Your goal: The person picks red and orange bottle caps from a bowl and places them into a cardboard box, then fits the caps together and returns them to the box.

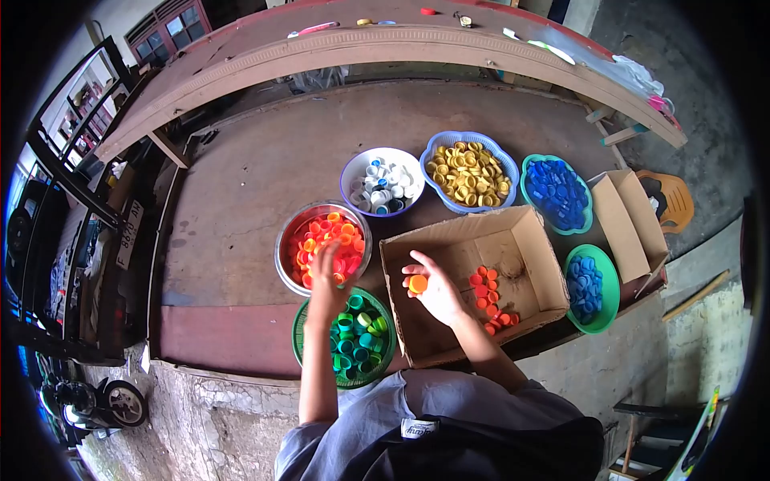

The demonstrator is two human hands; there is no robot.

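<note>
My left hand [325, 282] is over the near right side of a metal bowl [280, 268] full of red and orange bottle caps [322, 234]. Its thumb stands apart from the fingers, and I see nothing held there. In my right hand [439, 295], above the left part of a cardboard box [449, 248], an orange bottle cap [418, 284] rests against the fingers. Several loose orange-red caps [484, 289] lie on the box floor. Below my left forearm is a green basket [298, 341] with green caps [357, 337].
Beyond the box stand a white bowl [347, 178] of white and grey caps and a blue basket [434, 144] of yellow caps. To the right are a teal basket [589, 216] of dark blue caps and a green bowl [609, 301] of blue caps. A raised wooden shelf [385, 36] spans the back.
</note>
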